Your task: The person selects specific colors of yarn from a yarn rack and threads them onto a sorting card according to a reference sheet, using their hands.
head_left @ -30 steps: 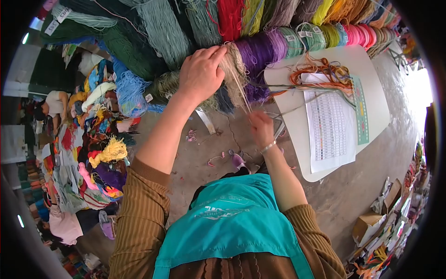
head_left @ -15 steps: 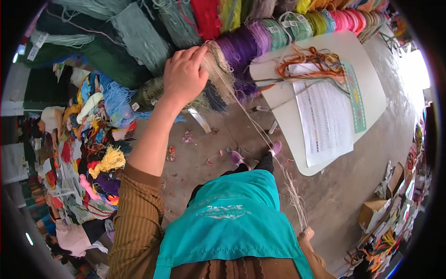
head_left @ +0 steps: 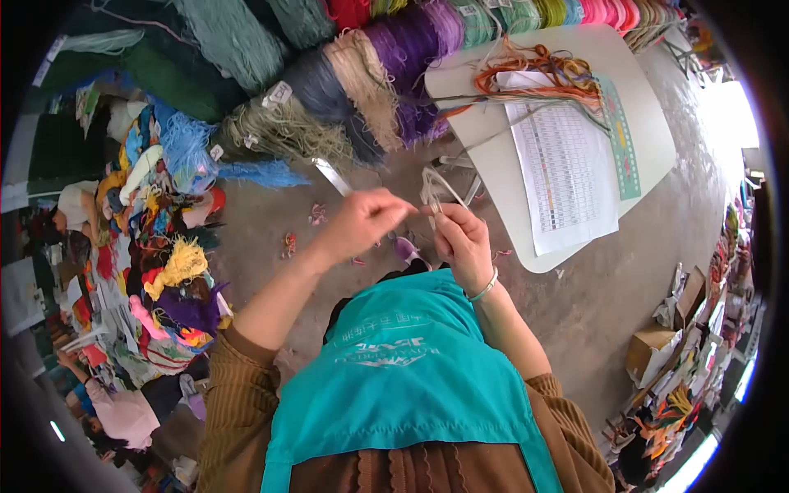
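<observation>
The right hand (head_left: 462,246) has its grip pinched on the pale threads (head_left: 433,191), which loop up near the white table (head_left: 652,135). The left hand (head_left: 362,223) is close beside them, but its grip is too blurry to tell.

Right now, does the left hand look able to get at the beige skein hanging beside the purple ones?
Probably yes: the beige skein hangs exposed, and nothing visible blocks the left hand from it. The right hand seems to have the pale threads.
</observation>
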The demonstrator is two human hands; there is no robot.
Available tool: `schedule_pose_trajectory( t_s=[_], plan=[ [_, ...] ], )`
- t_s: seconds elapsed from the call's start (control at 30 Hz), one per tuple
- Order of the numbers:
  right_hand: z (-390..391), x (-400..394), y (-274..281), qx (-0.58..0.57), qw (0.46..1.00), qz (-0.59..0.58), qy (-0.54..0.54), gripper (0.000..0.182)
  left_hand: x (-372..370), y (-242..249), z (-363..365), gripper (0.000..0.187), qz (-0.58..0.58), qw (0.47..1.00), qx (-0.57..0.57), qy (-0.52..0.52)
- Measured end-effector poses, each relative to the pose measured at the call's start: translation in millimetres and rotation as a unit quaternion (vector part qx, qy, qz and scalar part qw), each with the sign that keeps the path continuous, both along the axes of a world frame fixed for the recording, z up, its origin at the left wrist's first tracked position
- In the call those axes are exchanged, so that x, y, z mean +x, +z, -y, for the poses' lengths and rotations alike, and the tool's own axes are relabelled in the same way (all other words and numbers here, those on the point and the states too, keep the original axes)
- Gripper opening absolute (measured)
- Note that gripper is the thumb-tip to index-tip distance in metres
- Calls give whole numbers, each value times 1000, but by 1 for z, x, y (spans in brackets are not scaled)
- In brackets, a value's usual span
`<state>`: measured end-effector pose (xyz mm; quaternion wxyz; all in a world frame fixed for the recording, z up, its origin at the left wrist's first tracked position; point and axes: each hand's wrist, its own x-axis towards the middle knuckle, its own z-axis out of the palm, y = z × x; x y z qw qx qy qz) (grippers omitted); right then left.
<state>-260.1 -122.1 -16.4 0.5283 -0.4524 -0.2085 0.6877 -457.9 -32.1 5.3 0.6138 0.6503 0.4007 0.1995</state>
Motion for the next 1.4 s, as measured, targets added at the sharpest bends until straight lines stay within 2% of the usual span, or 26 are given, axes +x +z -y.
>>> schedule_pose_trajectory(
  t_s=[0.03,0.1,0.17,0.2,0.27,0.33,0.47,0.83,1.2,1.3,1.37,1.4],
  plan=[
    [-4,-4,14,26,999,22,16,22,1,-12,10,18,27,997,-67,0],
    [-2,-7,19,45,998,28,44,22,2,-13,17,23,12,999,-44,-18],
    [0,-14,18,37,998,38,38,21,10,-6,22,26,187,949,-247,66],
    [2,-16,16,32,998,47,27,21,14,0,24,26,189,947,-249,67],
    [3,-16,13,28,998,41,24,20,19,11,29,27,265,907,-291,146],
    [2,-17,15,-19,998,64,3,19,20,0,32,26,255,916,-271,149],
    [2,-19,16,-18,999,51,-6,19,24,-14,38,20,256,924,-227,172],
    [2,-20,9,-26,998,10,-62,18,24,-13,39,14,274,902,-256,216],
    [0,-18,9,-17,998,22,-60,18,28,-13,40,14,263,903,-252,227],
    [-2,-19,10,-10,997,32,-65,17,31,-12,42,15,248,914,-226,229],
    [-3,-19,10,-9,997,44,-68,16,33,-7,42,15,190,946,-138,222],
    [-3,-19,7,-18,996,56,-69,16,33,-7,43,15,190,946,-138,222]
  ],
)
